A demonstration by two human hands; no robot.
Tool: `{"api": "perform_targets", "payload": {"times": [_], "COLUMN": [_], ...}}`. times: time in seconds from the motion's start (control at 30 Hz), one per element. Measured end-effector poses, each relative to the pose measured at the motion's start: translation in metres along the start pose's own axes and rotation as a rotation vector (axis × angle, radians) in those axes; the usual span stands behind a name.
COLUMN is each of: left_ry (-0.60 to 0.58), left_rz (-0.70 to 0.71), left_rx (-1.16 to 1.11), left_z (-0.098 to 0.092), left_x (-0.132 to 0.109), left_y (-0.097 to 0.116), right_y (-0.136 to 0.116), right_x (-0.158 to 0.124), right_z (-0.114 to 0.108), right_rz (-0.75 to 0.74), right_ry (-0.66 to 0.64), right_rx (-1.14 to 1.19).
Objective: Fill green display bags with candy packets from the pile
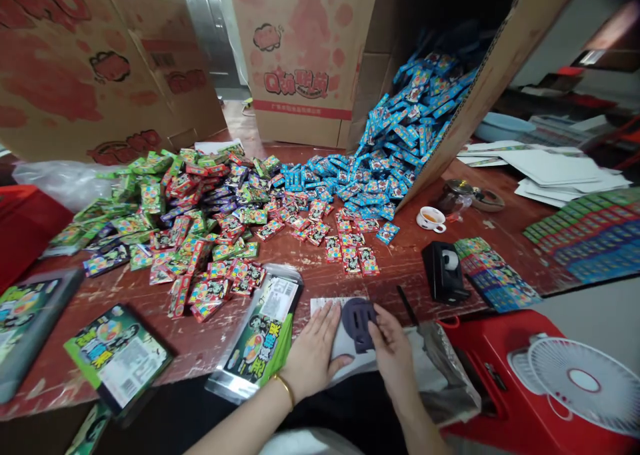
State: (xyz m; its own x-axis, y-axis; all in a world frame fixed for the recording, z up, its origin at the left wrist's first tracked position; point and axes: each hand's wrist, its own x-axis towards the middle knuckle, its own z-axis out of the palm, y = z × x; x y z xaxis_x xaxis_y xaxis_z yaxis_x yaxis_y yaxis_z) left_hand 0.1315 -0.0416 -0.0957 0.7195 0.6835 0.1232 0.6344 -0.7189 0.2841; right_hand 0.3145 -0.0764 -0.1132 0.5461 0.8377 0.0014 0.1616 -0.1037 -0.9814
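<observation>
My left hand (316, 340), with a gold bangle at its wrist, lies flat with fingers stretched on a pale sheet or packet (353, 364) at the table's front edge. The fingers of my right hand (394, 343) grip the right side of a dark purple, round plastic piece with slots (357, 320), which rests on the pale sheet. What the piece is for does not show. Left of my hands lies a clear bag of green-and-black printed packets (263, 338). Beside my right wrist is a crumpled clear plastic bag (440, 368).
Small red, green and purple boxes (200, 208) form a heap at the back. Blue boxes (400, 142) spill from a tipped carton (475, 95). A tape dispenser (443, 272), a cup (431, 219) and a white fan (583, 378) stand to the right. Green packs (117, 358) lie left.
</observation>
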Motion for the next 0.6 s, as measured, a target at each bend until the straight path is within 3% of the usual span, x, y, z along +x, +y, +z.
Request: {"api": "perform_targets", "payload": {"times": [0.13, 0.23, 0.33, 0.47, 0.6], "left_ry": [-0.007, -0.019, -0.008, 0.003, -0.023], "left_rz": [-0.010, 0.019, 0.041, 0.037, 0.036], "left_rx": [-0.024, 0.033, 0.099, 0.138, 0.138], "left_z": [0.002, 0.001, 0.000, 0.001, 0.003], "left_x": [-0.001, 0.001, 0.003, 0.006, 0.007], "left_y": [-0.002, -0.002, -0.002, -0.001, 0.000], "right_y": [0.006, 0.011, 0.006, -0.012, -0.023], "right_x": [-0.009, -0.008, -0.001, 0.034, 0.081], "right_z": [0.017, 0.014, 0.004, -0.007, -0.005], "right_rz": [-0.041, -0.043, -0.112, -0.288, -0.283], "right_ry": [0.014, -0.078, -0.118, -0.107, -0.405], "right_rx": [-0.048, -0.061, -0.218, -0.439, -0.443]}}
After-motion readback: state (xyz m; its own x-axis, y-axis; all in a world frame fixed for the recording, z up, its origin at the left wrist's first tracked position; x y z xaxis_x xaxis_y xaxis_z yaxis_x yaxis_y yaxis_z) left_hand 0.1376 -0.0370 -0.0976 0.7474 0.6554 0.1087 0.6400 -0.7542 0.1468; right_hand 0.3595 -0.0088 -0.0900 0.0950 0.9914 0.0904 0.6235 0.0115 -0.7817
